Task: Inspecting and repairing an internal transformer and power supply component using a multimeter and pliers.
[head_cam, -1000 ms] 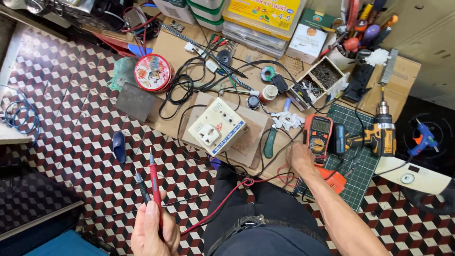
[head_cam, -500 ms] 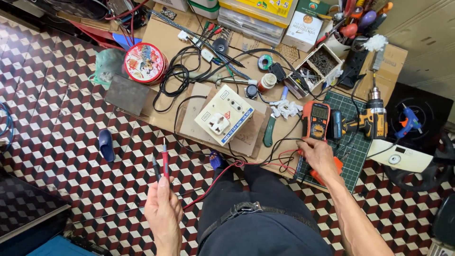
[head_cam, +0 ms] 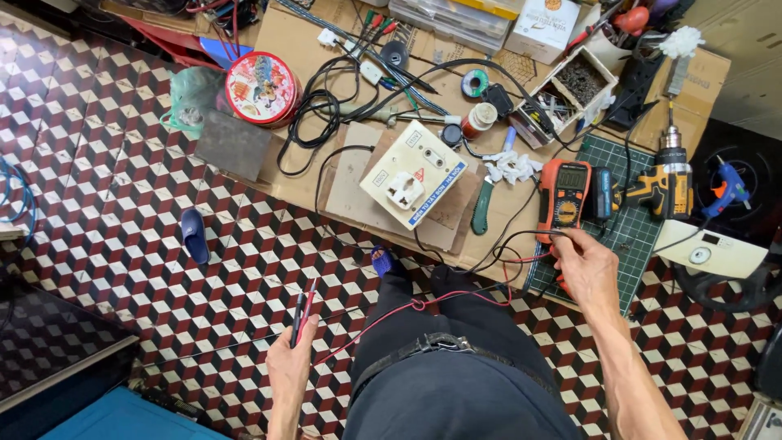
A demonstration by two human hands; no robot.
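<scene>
Left hand [head_cam: 289,371] over open tiled floor [head_cam: 122,269], fingers pinching probes [head_cam: 302,313] (red, black); right hand [head_cam: 585,267] at the mat's [head_cam: 631,236] near edge, fingers curled on leads [head_cam: 521,244] beside multimeter [head_cam: 563,194].

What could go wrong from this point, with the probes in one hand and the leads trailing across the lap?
1. The red lead hangs knotted across the lap; a tug could drag the meter.
2. The left hand holds both probes together, so the tips may touch.
3. The right hand works among looped cables by the drill, which could snag.
</scene>
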